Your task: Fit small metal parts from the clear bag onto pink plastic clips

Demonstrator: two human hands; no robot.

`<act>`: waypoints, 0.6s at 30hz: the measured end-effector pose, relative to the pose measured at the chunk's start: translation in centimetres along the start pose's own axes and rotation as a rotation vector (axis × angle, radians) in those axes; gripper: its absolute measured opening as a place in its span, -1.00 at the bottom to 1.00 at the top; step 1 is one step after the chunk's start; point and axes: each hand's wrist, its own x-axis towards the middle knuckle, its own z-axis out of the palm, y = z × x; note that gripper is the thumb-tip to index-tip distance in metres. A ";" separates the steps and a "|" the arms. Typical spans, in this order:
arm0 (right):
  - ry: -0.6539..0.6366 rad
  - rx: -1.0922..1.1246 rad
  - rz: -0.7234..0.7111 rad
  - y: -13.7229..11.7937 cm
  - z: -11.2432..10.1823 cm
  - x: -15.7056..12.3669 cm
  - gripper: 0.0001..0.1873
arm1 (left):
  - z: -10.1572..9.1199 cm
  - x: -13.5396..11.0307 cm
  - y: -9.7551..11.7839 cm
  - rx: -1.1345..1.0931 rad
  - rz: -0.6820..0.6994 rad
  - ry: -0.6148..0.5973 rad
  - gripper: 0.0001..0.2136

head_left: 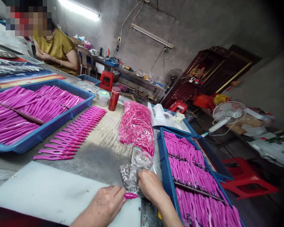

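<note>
Left hand (103,206): your fingers pinch one pink cap (131,196), just left of the small clear bag (130,176).
Right hand (150,186): fingers curled on that bag.
Done: row of pink handles (72,134) laid beyond the bag.
Left: full sack of caps (136,126) behind it.

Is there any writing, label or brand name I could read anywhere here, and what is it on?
None can be read.
The red canister by the blue tray has marks too blurred to read.
The printed strip beside the right blue tray is too small to read.
The pink piece at the left hand shows no text.
</note>
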 end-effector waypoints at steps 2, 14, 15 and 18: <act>-0.002 0.013 0.001 0.1 0.0 -0.1 -0.71 | 0.0 -0.1 0.0 -0.006 -0.004 -0.007 -0.87; 0.022 0.206 0.008 0.9 -0.4 -1.1 -0.73 | -0.2 0.0 0.1 -0.025 -0.023 -0.030 -0.88; 0.029 0.222 0.008 0.9 -0.4 -1.2 -0.73 | -0.2 0.0 0.1 -0.023 -0.026 -0.037 -0.88; 0.047 0.264 0.010 1.0 -0.6 -1.5 -0.75 | 0.0 -0.1 0.0 -0.018 -0.040 -0.059 -0.89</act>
